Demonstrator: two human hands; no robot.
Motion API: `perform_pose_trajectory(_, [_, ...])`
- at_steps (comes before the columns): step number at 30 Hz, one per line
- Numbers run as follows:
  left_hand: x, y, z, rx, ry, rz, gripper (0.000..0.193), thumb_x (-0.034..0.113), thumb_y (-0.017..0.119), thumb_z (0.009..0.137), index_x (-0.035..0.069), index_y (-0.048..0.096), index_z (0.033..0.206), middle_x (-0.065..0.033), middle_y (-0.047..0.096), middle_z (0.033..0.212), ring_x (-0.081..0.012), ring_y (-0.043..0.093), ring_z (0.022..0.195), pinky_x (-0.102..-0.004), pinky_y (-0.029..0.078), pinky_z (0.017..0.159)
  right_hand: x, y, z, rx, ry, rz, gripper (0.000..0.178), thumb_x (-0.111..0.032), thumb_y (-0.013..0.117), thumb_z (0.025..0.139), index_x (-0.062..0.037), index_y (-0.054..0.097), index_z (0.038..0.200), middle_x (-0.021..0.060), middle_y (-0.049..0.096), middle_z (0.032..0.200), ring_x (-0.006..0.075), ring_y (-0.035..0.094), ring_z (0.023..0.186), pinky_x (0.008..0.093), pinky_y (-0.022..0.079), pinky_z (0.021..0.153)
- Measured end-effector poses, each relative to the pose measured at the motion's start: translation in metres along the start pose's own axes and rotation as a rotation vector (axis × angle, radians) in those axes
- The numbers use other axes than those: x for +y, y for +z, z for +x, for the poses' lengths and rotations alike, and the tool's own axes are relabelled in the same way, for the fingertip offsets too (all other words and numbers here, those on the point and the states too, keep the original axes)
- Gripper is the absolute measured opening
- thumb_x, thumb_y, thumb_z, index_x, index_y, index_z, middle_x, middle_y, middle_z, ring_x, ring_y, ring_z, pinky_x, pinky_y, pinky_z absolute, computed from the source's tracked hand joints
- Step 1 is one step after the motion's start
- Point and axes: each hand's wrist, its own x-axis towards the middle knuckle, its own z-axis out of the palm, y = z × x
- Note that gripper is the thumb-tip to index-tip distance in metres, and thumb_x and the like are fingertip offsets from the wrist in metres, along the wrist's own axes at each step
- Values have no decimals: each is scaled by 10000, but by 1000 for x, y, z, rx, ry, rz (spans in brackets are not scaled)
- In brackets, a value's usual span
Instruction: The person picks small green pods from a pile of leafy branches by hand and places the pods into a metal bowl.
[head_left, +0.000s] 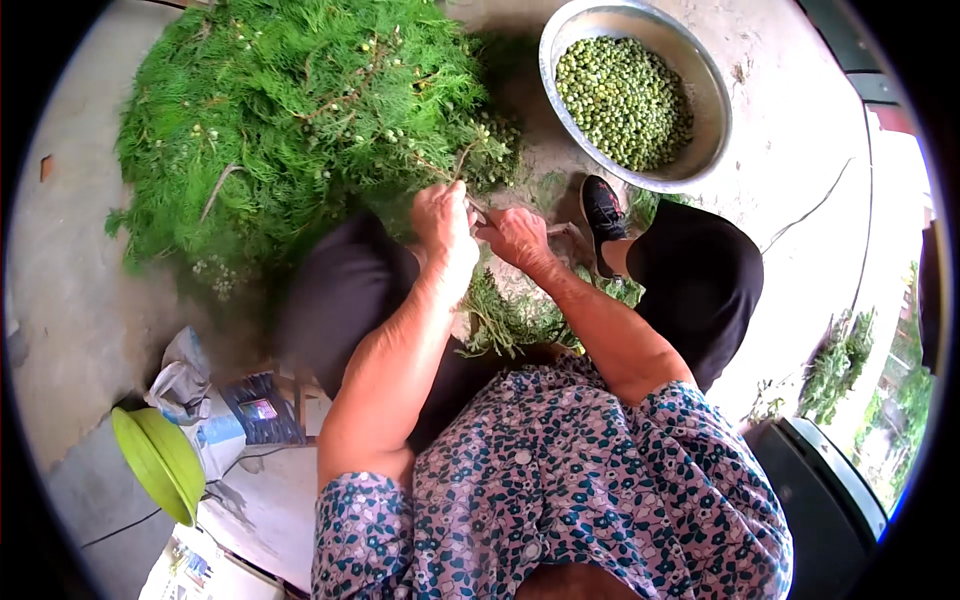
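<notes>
My left hand is closed around the stem of an evergreen branch, just at the near right edge of a large heap of green cuttings. Close beside it, my right hand grips the woody lower end of what looks like the same branch. Small pale green berries show among the feathery foliage. Ahead to the right stands a round metal basin, part filled with small green berries. Loose sprigs lie on the floor between my legs, below my hands.
My shoe and dark-trousered knee are right of my hands. A yellow-green plastic basin, a grey bag and a dark patterned package lie at the lower left. Greenery lies by the doorway on the right.
</notes>
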Motion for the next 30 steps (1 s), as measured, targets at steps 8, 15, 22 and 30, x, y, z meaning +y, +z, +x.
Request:
perform_pose_trajectory(8, [-30,-14,18,-541,82,-136,239,219,469,904,6,505,1008,-115,591,995,-207,593,837,-321,483,727,-3,-7,-23,22,36,-75,281,-339,639,715,-64,643,772,134,628,769,310,607,773,411,470,668])
perform_pose_trajectory(15, [-37,-22,0,-826,63,-311,254,172,464,897,-64,500,981,-235,550,1050,-331,539,1013,-430,411,926,4,-10,-31,28,-54,-109,251,-303,632,727,-78,637,839,123,629,794,301,602,792,418,460,684])
perform_pose_trajectory(22, [-35,-30,-18,-930,136,-205,194,-55,430,808,-78,500,987,-228,547,1006,-373,549,981,-438,444,912,14,-15,-43,82,-127,-22,130,-149,556,720,-108,622,823,125,633,795,309,610,762,409,488,649])
perform_pose_trajectory(30, [-35,-29,-26,-861,207,-35,366,-29,488,780,-5,430,1142,-93,577,864,-184,576,706,-304,513,654,28,-22,-42,74,-137,-52,120,-145,555,727,-121,621,824,127,623,798,329,598,758,401,486,642])
